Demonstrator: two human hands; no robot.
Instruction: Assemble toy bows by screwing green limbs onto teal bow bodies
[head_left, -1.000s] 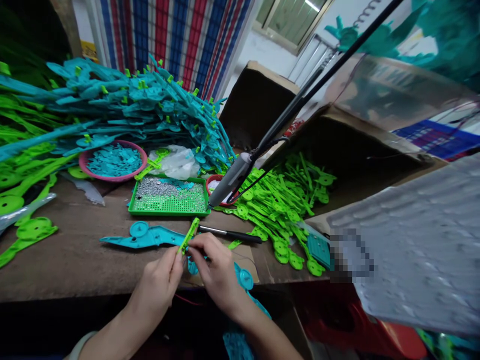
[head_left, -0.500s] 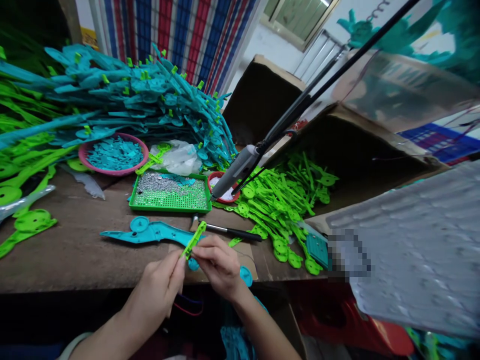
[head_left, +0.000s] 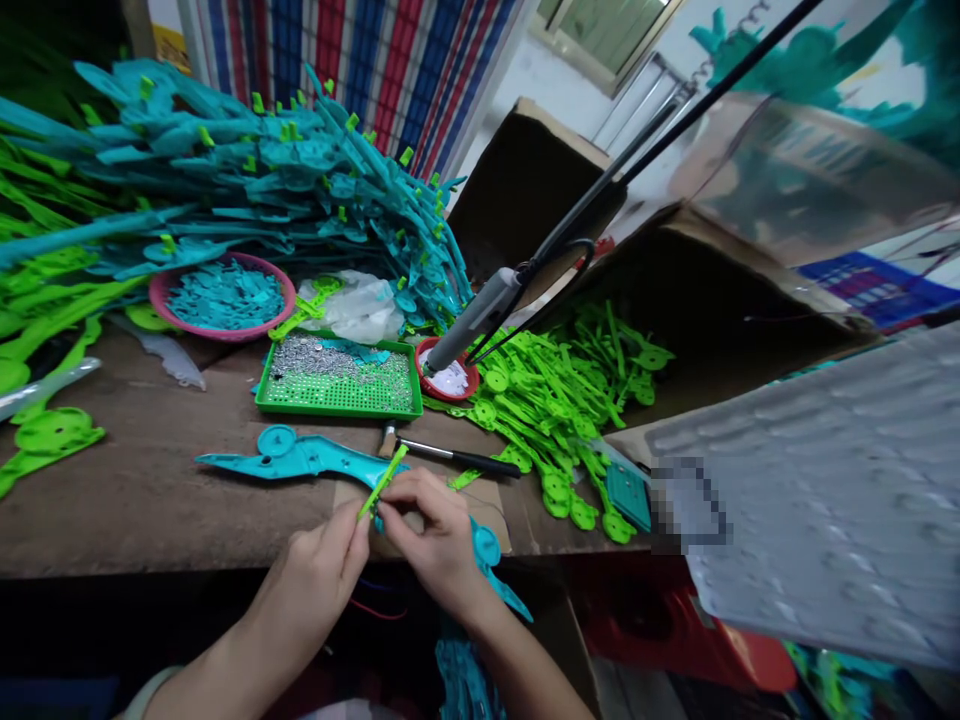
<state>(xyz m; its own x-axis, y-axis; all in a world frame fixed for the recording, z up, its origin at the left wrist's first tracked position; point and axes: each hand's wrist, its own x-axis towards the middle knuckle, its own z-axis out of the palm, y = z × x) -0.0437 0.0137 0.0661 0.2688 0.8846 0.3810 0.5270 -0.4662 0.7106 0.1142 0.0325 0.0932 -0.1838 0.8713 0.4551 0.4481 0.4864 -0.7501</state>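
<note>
A narrow light-green plastic strip is held slantwise between both hands over the table's front part. My left hand pinches its lower end between thumb and fingers. My right hand is closed at its right side, fingertips against the strip; a small dark bit shows there, too small to name. Just behind the hands lies a long turquoise plastic part with a round disc, its right end partly hidden by the strip and hands. Another turquoise disc-shaped section shows beside my right wrist.
A hammer lies behind my hands. Beyond it are a green tray of small metal pieces, a red bowl and a pink basket. An electric screwdriver hangs over the bowl. Green parts heap at right, turquoise ones behind.
The green strip has turned so it looks thinner, edge-on. My right fingers have shifted slightly along it. The view has moved a little, and the screwdriver's cable bows differently.
</note>
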